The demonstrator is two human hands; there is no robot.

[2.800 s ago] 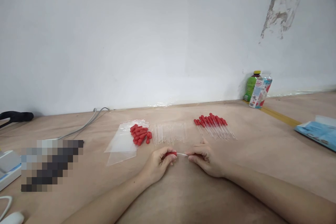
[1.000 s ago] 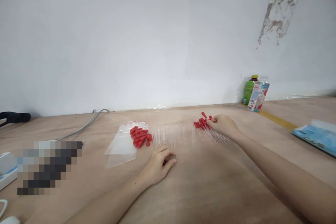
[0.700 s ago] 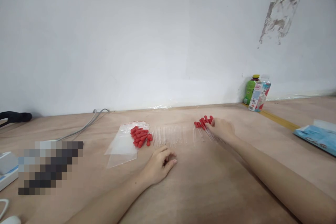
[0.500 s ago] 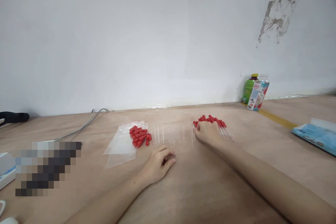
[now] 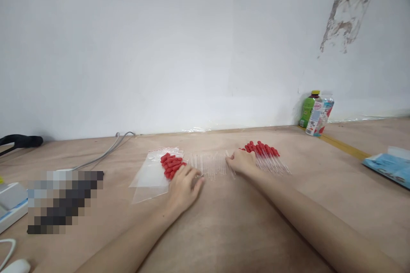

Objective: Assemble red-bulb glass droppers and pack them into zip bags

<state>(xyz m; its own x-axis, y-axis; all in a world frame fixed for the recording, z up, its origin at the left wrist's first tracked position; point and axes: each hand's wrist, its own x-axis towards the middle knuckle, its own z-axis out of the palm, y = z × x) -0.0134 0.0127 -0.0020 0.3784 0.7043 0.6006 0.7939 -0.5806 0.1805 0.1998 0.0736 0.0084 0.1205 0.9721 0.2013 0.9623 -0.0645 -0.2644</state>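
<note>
Clear tubes (image 5: 209, 167) are lying in a row on the bench (image 5: 218, 226), too faint to count; the right hand (image 5: 242, 162) is apparently pinching one tilted tube (image 5: 232, 172). The left hand (image 5: 183, 185) is spreading loosely at the red bulbs (image 5: 171, 164), overlapping past counting. Part-picking is seemingly under way, the next move calling for gripping one bulb.

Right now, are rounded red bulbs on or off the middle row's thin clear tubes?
Off: the thin clear tubes show no red; rounded red bulbs lie piled beside them.
</note>
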